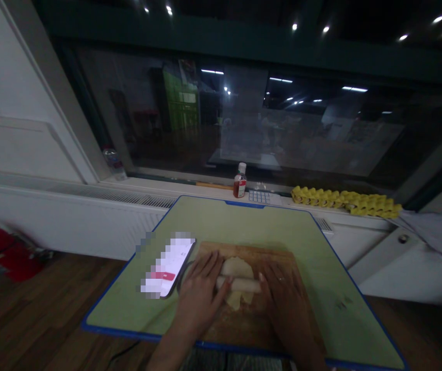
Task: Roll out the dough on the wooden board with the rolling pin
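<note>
A pale rolling pin (240, 284) lies crosswise over a flattened sheet of dough (236, 267) on a wooden board (254, 330). Over the pin's left end is my left hand (204, 281), its thumb along the pin and its fingers reaching forward, holding it. My right hand (280, 288) covers the other end in the same way, with a ring on one finger. Both ends of the pin are hidden under my hands. Dough shows in front of the pin and behind it. To the left of my left hand lies a lit phone (168, 268), partly blurred out.
Beneath the board is a green folding table (344, 299) with a blue edge. On the windowsill stand a small bottle (240, 181) with a white cap, a yellow egg carton (344, 201) and a clear bottle (114, 162). A red object (10, 252) is on the floor at left.
</note>
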{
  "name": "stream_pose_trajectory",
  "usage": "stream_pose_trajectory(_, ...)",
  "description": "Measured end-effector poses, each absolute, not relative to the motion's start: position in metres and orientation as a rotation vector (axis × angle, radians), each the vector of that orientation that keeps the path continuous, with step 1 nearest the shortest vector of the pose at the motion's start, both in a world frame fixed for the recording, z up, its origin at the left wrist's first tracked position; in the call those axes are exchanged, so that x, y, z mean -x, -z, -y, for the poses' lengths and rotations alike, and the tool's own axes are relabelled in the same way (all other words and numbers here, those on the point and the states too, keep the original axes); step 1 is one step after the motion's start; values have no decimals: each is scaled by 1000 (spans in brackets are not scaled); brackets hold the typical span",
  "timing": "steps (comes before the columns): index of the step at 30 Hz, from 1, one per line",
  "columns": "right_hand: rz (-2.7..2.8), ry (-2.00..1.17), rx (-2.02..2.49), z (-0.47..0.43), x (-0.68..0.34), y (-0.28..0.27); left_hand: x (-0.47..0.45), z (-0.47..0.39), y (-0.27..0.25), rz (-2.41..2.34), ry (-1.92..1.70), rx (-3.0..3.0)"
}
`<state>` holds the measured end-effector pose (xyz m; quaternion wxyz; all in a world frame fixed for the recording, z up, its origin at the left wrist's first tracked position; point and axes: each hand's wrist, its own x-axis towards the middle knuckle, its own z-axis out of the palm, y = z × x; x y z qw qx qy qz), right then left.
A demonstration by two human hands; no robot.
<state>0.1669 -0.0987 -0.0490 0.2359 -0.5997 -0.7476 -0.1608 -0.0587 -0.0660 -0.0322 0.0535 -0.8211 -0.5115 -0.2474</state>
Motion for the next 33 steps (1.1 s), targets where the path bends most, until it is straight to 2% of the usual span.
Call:
stream_pose_trajectory(7, 1975, 634, 1509, 137, -171, 60, 74, 108, 35, 1354, 828, 2521)
stream_pose_trajectory(20, 2037, 361, 1751, 83, -158, 39, 54, 48, 28, 1614, 708, 2469)
stream_pose_trajectory(25, 2024, 449, 1693, 105, -163, 51, 59, 77, 30, 1557, 668, 2494)
stream_pose_trajectory(33, 1963, 510, 1620, 146, -170, 69, 71, 116, 40, 1323, 796, 2513)
